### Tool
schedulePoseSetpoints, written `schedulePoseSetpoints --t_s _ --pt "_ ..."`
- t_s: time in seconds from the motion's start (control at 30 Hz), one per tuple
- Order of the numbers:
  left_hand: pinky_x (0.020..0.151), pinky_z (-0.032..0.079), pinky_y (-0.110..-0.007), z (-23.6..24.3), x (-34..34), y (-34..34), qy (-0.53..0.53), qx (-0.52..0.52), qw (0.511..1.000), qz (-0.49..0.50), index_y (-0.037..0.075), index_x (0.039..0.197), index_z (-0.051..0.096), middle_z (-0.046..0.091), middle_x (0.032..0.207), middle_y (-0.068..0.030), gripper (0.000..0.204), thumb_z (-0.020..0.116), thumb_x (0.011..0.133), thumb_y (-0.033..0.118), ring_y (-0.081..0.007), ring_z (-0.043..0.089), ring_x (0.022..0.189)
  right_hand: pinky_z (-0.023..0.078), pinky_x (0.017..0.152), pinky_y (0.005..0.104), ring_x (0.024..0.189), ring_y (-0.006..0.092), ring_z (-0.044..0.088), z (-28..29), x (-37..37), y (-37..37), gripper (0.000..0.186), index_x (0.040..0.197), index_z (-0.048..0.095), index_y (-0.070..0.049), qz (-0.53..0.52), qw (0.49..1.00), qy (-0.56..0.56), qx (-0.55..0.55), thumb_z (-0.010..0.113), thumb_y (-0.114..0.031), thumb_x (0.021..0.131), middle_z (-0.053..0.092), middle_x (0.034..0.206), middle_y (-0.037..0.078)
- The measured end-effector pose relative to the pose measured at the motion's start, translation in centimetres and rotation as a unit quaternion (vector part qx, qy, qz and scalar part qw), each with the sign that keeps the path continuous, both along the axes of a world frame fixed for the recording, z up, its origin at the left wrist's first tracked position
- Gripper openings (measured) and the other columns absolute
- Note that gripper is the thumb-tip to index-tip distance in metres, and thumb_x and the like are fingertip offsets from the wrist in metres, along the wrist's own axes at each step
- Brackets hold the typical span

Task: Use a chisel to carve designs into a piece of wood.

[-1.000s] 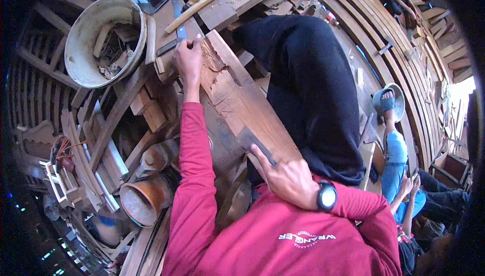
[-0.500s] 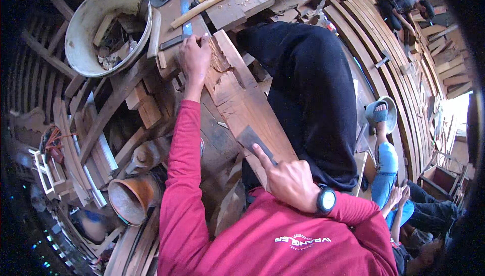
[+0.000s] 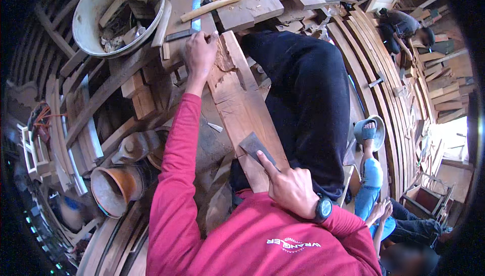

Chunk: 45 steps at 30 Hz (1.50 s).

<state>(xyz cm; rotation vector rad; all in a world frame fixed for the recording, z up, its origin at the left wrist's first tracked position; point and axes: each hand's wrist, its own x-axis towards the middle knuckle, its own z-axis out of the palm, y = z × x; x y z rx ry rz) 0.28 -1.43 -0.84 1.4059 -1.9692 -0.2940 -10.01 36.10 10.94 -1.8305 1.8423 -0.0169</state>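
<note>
My left hand (image 3: 200,55) is at the far end of a long board (image 3: 242,109) with a ragged chipped patch, fingers curled beside a dark flat bar (image 3: 179,35); what they grip is hidden. My right hand (image 3: 291,189) holds a wide flat metal blade (image 3: 252,144) on the board's near part, index finger stretched along it. Above the left hand lie a round wooden stick (image 3: 209,7) and a bright metal strip (image 3: 196,8). My dark-trousered leg (image 3: 308,94) is right of the board. A small pale-tipped tool (image 3: 214,127) lies left of it.
A bucket of scraps (image 3: 77,23) stands upper left, an orange container (image 3: 129,185) lower left. Long planks (image 3: 384,104) and stacked offcuts fill the right. A co-worker (image 3: 404,28) bends at upper right; another person's leg (image 3: 369,180) and hands (image 3: 381,208) are at lower right.
The view has shifted, so the bucket and tools sit higher in the picture. Both hands keep much the same grip and place on the board and blade.
</note>
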Motion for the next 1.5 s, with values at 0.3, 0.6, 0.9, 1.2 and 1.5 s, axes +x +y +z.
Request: schedulePoseSetpoints --t_s 0.3,0.6,0.9,1.2,1.5 --pt "0.092 0.046 -0.05 0.1 -0.6 0.5 -0.034 0.007 0.999 0.008 -0.001 0.095 0.068 0.066 0.104 -0.0234 0.037 0.065 0.096 0.036 -0.0396 0.061 0.104 0.05 0.046 0.0486 0.049 0.0339 0.065 -3.5 2.5 -5.8 0.066 0.153 0.043 -0.018 -0.03 0.994 -0.004 -0.104 0.059 -0.022 0.089 0.063 0.058 0.017" --pt "0.091 0.048 -0.051 -0.3 -0.5 0.3 -0.017 -0.026 0.999 0.013 -0.002 0.095 0.068 0.066 0.1 -0.0248 0.039 0.067 0.095 0.037 -0.0426 0.062 0.099 0.049 0.044 0.0491 0.045 0.0356 0.062 -3.8 2.5 -6.3 0.066 0.154 0.043 -0.019 -0.033 0.99 0.013 -0.136 0.062 -0.03 0.092 0.06 0.054 0.016" --pt "0.093 0.047 -0.052 0.3 -0.1 0.7 -0.017 0.0 1.0 0.002 -0.003 0.099 0.067 0.065 0.101 -0.0269 0.04 0.064 0.096 0.037 -0.0439 0.062 0.099 0.047 0.042 0.0465 0.043 0.0345 0.06 -2.1 1.6 -3.0 0.065 0.155 0.041 -0.018 -0.03 0.996 0.029 -0.078 0.06 -0.024 0.093 0.058 0.051 0.015" --pt "0.091 0.045 -0.054 -1.6 0.0 0.1 -0.018 -0.039 0.999 0.02 -0.006 0.096 0.064 0.065 0.101 -0.0278 0.044 0.064 0.098 0.038 -0.0458 0.059 0.1 0.05 0.047 0.0489 0.049 0.0358 0.063 -3.1 1.0 -5.6 0.064 0.152 0.044 -0.018 -0.042 0.994 0.01 -0.103 0.061 -0.022 0.091 0.065 0.061 0.017" --pt "0.089 0.046 -0.053 -0.9 -0.5 0.2 -0.031 -0.041 0.999 0.003 -0.004 0.095 0.065 0.065 0.1 -0.0276 0.043 0.064 0.097 0.039 -0.0456 0.06 0.098 0.052 0.049 0.0485 0.049 0.0357 0.065 -2.9 1.3 -5.0 0.084 0.158 0.033 -0.016 -0.074 0.994 0.042 -0.061 0.063 -0.015 0.08 0.061 0.054 0.018"
